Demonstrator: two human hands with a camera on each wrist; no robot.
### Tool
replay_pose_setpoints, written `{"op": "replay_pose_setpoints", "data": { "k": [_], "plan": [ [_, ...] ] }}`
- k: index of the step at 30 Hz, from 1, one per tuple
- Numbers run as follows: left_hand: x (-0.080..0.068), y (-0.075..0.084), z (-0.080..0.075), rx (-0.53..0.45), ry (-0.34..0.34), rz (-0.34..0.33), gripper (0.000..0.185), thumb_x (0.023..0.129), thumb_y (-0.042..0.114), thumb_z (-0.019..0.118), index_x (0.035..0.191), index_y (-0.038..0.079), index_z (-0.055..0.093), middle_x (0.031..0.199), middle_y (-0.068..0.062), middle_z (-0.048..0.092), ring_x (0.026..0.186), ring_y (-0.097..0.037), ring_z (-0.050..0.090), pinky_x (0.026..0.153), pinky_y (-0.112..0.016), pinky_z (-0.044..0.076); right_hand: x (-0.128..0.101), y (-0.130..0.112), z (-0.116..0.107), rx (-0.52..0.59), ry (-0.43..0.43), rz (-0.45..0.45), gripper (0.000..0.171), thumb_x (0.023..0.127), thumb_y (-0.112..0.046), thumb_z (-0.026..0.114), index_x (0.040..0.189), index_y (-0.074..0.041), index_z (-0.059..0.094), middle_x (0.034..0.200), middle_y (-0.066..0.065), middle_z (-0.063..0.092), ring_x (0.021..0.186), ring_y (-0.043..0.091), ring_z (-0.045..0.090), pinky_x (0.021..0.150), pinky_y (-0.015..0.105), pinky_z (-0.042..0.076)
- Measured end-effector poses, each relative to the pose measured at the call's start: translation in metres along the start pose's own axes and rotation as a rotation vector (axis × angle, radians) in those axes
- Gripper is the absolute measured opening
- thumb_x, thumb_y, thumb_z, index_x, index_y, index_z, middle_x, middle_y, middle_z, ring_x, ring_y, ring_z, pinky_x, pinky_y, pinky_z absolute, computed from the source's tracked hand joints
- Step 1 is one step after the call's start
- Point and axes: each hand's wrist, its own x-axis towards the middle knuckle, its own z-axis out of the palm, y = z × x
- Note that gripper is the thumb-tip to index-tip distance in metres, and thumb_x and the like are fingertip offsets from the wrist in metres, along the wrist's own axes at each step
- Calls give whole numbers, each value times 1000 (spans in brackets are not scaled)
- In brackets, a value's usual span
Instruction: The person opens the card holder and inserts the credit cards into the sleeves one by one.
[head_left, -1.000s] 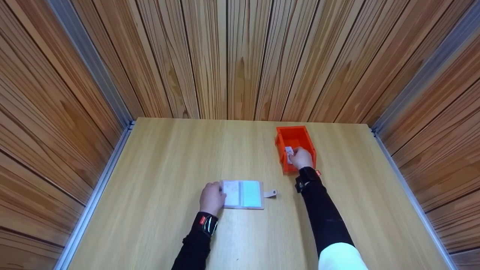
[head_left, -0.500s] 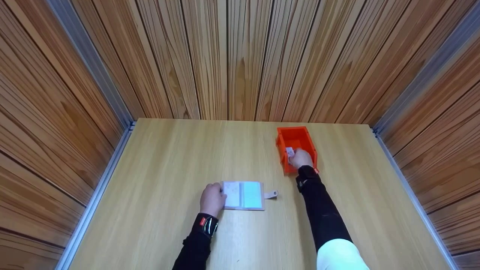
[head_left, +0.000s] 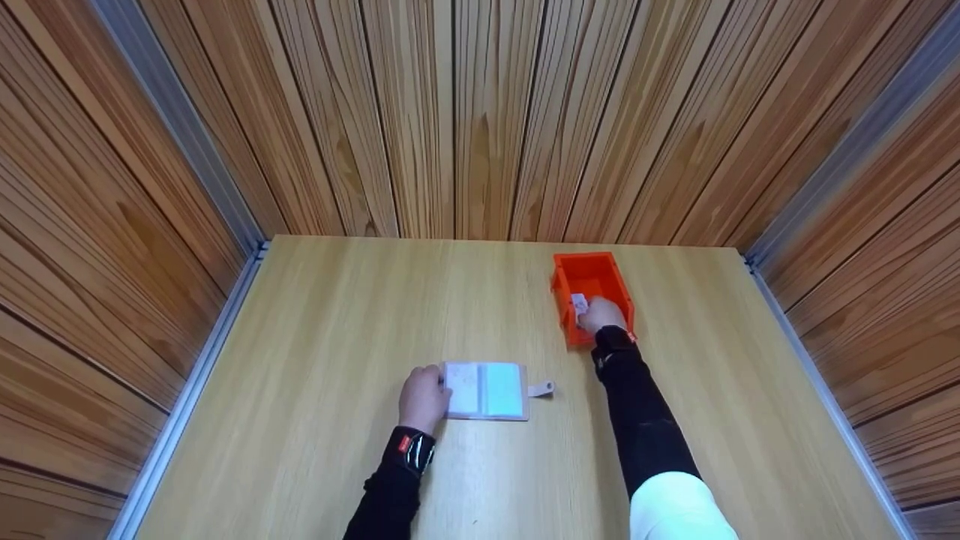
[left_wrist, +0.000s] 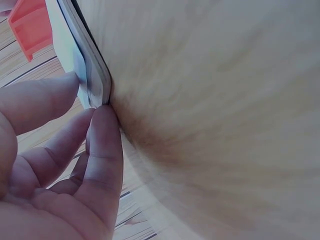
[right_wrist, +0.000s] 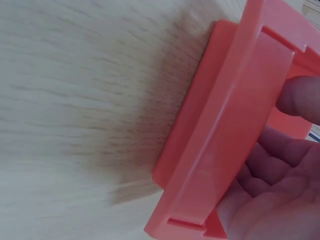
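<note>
In the head view an open card holder [head_left: 501, 390] lies on the table, its left page whitish and its right page pale blue. A strap [head_left: 541, 388] with a snap sticks out on its right. My left hand [head_left: 424, 399] pinches the holder's left edge; the left wrist view shows the thumb [left_wrist: 47, 100] on the page and fingertips at the edge. My right hand [head_left: 602, 314] reaches into an orange bin [head_left: 586, 260], beside a small whitish card [head_left: 579, 301]. In the right wrist view the bin's wall hides the fingertips, so any grip on the card cannot be made out.
The bin stands at the back right of the wooden table [head_left: 337, 315]. Wood-panelled walls [head_left: 480, 120] rise behind and at both sides, with grey metal rails [head_left: 191, 405] along the side edges.
My right hand has dipped slightly further into the bin, covering more of the card. The left hand and the card holder stay where they were.
</note>
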Motion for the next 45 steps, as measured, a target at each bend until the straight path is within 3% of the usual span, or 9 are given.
{"op": "replay_pose_setpoints", "data": {
  "k": [8,15,21,38,45],
  "plan": [
    [-2,0,1,2,8,16,14,83,5,77,90,1,66,83,-7,56,78,-23,55,71,-39,47,0,3,0,-23,3,-22,18,93,-9,58,103,6,57,91,16,57,83,31,53,75,40,44],
    [-2,2,-1,-8,-2,-4,15,83,5,76,93,0,67,86,-8,58,81,-24,57,73,-40,47,1,5,0,-82,56,-54,19,92,-12,57,98,6,58,90,18,59,82,33,53,77,44,44],
    [-1,2,-1,-12,-32,-33,17,85,7,75,98,0,67,89,-8,58,83,-23,56,74,-39,48,3,6,3,-97,30,-20,19,93,-12,55,103,4,57,92,17,58,83,33,52,74,42,43],
    [-2,1,-1,-18,-22,-18,19,85,6,75,101,-1,68,90,-9,59,84,-23,57,75,-40,48,5,7,6,-76,30,-36,22,91,-8,56,108,5,55,98,20,58,88,34,53,79,45,44],
    [-3,0,-2,-13,5,14,13,84,5,75,91,0,65,85,-7,56,79,-23,55,72,-40,47,6,9,5,-88,39,-74,26,89,-10,54,107,8,56,98,23,60,88,36,55,81,47,45]
  ]
}}
